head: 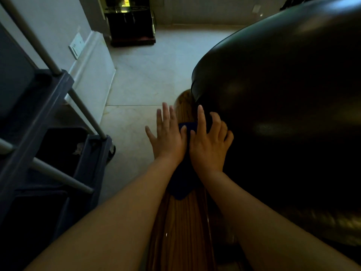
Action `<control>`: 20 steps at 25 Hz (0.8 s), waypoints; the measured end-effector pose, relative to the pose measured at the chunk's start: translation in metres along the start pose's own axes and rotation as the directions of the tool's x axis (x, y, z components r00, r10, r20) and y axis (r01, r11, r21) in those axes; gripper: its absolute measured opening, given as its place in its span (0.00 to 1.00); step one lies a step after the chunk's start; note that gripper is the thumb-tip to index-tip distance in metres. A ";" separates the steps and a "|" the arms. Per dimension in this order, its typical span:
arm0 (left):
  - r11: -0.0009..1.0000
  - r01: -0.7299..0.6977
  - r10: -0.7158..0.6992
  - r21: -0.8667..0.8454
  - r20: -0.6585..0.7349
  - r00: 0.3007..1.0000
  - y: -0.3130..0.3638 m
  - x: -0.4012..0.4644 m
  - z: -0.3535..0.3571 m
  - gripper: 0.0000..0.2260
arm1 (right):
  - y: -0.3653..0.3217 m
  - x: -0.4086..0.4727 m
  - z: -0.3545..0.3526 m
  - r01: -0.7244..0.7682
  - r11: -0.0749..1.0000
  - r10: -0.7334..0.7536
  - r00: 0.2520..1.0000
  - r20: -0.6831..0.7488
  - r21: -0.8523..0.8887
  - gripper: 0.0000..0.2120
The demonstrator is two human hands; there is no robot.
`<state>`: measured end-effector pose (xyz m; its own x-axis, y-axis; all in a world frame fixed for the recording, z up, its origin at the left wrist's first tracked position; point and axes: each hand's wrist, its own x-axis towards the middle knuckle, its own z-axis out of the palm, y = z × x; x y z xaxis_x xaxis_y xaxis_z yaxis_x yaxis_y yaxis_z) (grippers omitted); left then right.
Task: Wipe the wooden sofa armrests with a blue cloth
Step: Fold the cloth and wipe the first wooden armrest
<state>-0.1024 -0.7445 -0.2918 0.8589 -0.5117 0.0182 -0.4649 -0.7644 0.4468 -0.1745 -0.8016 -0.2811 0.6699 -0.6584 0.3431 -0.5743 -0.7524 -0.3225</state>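
1. A grey plastic utility cart [39,122] stands left of the glossy striped wooden armrest [181,227].
2. The left hand [168,139] presses flat, fingers spread, on the dark blue cloth [180,182] lying on the armrest.
3. The right hand [210,145], fingers loosely curled, presses the cloth beside the black leather cushion [283,114].

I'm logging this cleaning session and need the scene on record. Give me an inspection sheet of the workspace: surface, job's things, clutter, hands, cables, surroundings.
Surface: glossy striped wooden armrest, running away from the camera; far rounded end bare.
Job's things: dark blue cloth lies flat on the armrest, partly under both hands.
Clutter: nothing seen on the armrest.
Hands: left hand flat, fingers spread, its thumb side on the cloth; right hand pressing on the cloth, fingers against the dark glossy sofa cushion.
Cables: nothing seen.
Surroundings: grey plastic cart with metal posts on the left; pale tiled floor; white wall switch plate; dark cabinet at the far wall.
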 end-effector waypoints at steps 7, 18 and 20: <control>0.921 -0.296 0.277 -0.255 -0.109 0.955 -0.022 -0.047 -0.038 0.22 | 0.054 -0.018 -0.038 0.315 0.924 -0.352 0.923 0.158 0.218 0.22; 0.976 -0.172 0.172 -0.129 -0.012 0.985 -0.010 -0.059 -0.040 0.11 | 0.036 -0.026 -0.032 0.117 0.941 -0.184 0.964 0.192 0.316 0.11; 0.981 -0.157 0.162 -0.111 0.037 0.986 -0.008 -0.060 -0.049 0.10 | 0.038 -0.028 -0.041 0.091 0.941 -0.174 0.956 0.237 0.326 0.07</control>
<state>-0.1403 -0.6887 -0.2529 0.7639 -0.6428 0.0573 -0.5673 -0.6265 0.5345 -0.2342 -0.8120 -0.2672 0.8517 -0.4938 0.1754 -0.3264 -0.7618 -0.5596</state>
